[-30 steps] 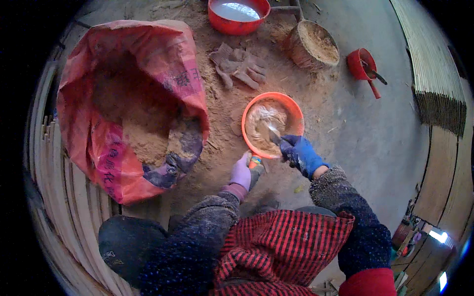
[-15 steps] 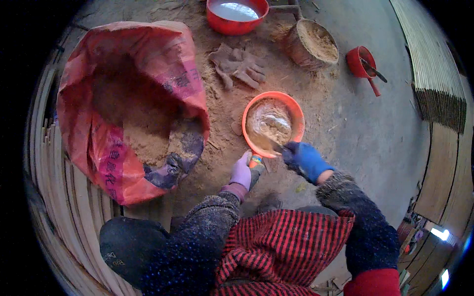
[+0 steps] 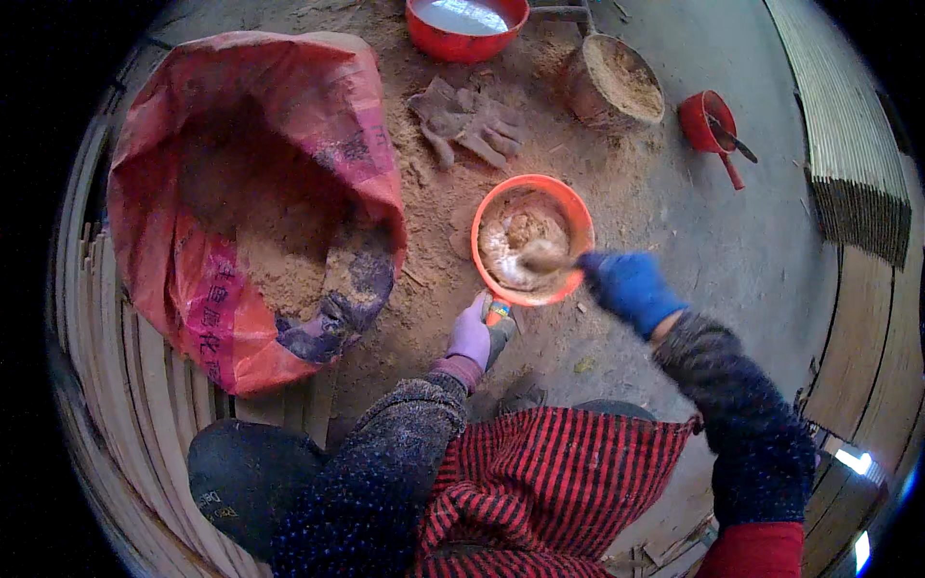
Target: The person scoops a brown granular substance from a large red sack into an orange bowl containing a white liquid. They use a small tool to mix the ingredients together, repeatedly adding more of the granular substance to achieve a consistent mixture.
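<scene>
My left hand, in a purple glove with a dark palm, is closed round the short handle of an orange plastic dipper. A wet tan paste with white liquid lies inside the dipper. My right hand, in a blue and dark glove, is closed on a spoon-like stirring tool. The tool's rounded, coated end is in the paste; motion blurs it, so its exact kind is unclear. The dipper is in front of me, low over the dusty floor.
An open red woven sack of sawdust-like powder stands at left. Beyond the dipper lie brown work gloves, a red basin of whitish liquid and a powder-filled scoop. A red dipper with a tool and stacked boards are at right.
My right hand has moved right and slightly away from me, and the tool's end has shifted within the paste. The paste's surface has changed shape. My left hand keeps its hold.
</scene>
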A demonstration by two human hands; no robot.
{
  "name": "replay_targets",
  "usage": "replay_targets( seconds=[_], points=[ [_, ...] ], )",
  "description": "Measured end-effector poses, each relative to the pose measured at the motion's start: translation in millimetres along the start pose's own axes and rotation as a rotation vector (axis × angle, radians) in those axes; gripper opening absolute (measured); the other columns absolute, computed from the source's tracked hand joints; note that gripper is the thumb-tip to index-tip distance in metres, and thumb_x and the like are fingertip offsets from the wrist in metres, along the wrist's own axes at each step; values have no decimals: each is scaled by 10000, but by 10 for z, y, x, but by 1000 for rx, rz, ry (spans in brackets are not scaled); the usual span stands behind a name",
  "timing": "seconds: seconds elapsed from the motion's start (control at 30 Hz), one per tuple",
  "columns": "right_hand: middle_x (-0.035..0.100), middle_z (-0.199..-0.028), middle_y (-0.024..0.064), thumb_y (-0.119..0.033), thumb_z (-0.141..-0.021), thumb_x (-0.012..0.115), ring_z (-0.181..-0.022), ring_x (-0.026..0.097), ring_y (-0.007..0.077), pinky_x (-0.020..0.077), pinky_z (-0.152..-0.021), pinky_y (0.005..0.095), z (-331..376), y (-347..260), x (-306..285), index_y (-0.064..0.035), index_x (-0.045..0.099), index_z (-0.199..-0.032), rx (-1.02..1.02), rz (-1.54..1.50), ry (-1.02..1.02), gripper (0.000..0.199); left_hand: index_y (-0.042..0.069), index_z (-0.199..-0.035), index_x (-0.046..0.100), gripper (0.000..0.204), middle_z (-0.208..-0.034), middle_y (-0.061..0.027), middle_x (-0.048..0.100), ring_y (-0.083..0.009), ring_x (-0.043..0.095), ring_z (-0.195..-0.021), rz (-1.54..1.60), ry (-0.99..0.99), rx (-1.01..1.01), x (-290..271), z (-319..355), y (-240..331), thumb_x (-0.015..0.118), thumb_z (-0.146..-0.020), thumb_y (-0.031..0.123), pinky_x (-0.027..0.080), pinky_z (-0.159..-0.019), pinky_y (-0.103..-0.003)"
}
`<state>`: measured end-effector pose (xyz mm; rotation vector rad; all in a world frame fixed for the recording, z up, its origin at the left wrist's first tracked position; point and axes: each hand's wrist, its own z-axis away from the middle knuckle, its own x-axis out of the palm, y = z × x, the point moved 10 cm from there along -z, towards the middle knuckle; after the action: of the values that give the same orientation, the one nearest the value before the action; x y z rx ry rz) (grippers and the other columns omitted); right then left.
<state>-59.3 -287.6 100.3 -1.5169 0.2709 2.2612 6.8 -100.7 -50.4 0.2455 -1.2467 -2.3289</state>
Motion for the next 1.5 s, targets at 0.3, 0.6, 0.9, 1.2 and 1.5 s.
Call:
replay_targets(
  seconds=[0.3, 0.6, 0.9, 1.2, 1.5],
  points=[
    [652, -675, 127, -256, -857, 573, -553, 641, 267, 490, -495, 421, -71, 171, -63, -138, 659, -869, 89, -16, 2, 146, -15, -1166, 566, 380, -913, -10, 601, -84, 543, -781, 128, -50, -79, 199, 62, 26, 647, -800, 47, 462, -661, -252],
    [645, -628, 78, -210, -831, 562, -525, 643, 237, 492, -462, 429, -89, -4, -284, -158, 657, -795, -104, -5, 186, 114, -18, -1191, 566, 453, -955, -27, 621, -98, 555, -811, 106, 10, 22, 87, -17, -67, 693, -762, 52, 490, -689, -273],
    [624, -764, 82, -185, -795, 590, -644, 633, 271, 467, -528, 408, -46, -75, -302, -179, 606, -1070, -103, 317, 123, 276, 18, -1163, 579, 405, -834, -5, 612, -102, 550, -676, 145, -7, -59, 109, -67, -199, 685, -772, 21, 464, -588, -265],
    [691, -876, 159, -177, -840, 567, -755, 688, 286, 528, -601, 394, 219, 296, 469, -83, 648, -892, 337, -314, -278, 135, 0, -1279, 538, 553, -940, -63, 659, -115, 585, -781, -118, 77, 27, -31, 3, 43, 703, -759, 93, 494, -681, -295],
    [606, -796, -28, -93, -930, 579, -471, 407, -7, 345, -447, 143, 371, -528, 384, -104, 567, -1293, 501, -1661, -367, 363, -31, -1238, 544, 547, -966, -75, 663, -128, 581, -838, -254, 52, -20, 79, 49, 95, 712, -742, 125, 491, -761, -301]
  ],
)
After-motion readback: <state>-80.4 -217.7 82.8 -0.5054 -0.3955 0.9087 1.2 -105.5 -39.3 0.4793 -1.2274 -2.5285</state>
